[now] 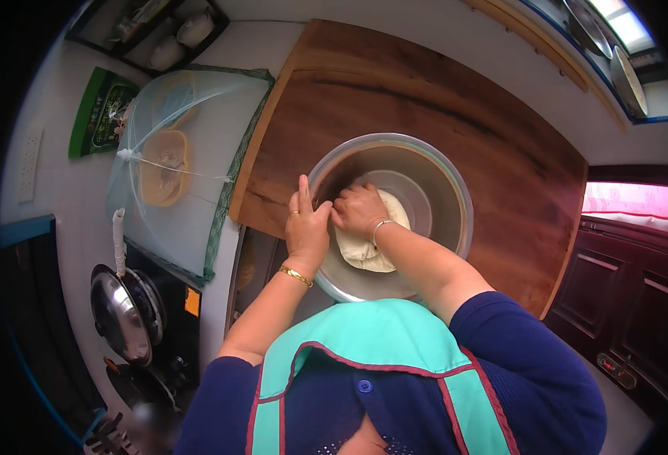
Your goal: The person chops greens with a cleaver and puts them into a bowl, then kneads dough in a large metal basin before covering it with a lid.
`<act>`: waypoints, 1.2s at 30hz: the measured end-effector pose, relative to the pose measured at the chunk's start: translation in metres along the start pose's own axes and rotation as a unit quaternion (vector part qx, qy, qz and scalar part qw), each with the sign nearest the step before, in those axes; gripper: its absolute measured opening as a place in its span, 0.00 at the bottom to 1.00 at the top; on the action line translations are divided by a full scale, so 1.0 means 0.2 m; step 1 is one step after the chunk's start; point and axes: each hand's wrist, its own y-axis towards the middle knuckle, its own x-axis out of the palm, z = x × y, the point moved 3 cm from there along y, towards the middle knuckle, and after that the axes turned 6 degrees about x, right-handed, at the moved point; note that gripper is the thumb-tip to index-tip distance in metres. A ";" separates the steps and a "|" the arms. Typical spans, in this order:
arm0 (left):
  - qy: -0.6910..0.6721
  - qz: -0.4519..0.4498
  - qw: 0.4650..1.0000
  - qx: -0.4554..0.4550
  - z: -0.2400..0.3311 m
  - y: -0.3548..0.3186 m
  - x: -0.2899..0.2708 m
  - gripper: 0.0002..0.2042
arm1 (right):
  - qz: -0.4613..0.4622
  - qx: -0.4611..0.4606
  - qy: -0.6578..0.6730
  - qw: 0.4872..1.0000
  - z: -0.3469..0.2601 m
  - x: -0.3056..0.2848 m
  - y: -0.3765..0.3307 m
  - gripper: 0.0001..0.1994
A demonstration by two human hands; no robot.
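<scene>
A large steel bowl (440, 178) stands on a big wooden board (440, 98). Inside it lies a pale lump of dough (364, 254). My right hand (358, 211) is in the bowl with its fingers curled, pressing down on the dough. My left hand (306, 227) rests on the bowl's near-left rim, fingers straight and holding the rim steady. Both wrists carry bangles.
A mesh food cover (186, 163) over an orange dish sits left of the board. A pot with a shiny lid (120, 315) stands on a dark stove at lower left. Dark wooden cabinet doors (630, 303) are at right. Metal pans (626, 80) hang at upper right.
</scene>
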 end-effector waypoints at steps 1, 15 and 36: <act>0.002 -0.014 1.000 -0.007 0.00 0.00 0.01 0.10 | -0.018 0.008 0.010 1.000 0.00 0.01 0.01 0.15; 0.003 -0.002 0.995 -0.096 -0.03 0.03 -0.02 0.20 | -0.128 -0.031 -0.134 0.982 -0.15 -0.48 -0.22 0.20; 0.003 -0.014 0.994 -0.105 0.01 0.00 -0.04 0.24 | 0.035 -0.074 0.044 0.996 0.07 -0.03 0.10 0.11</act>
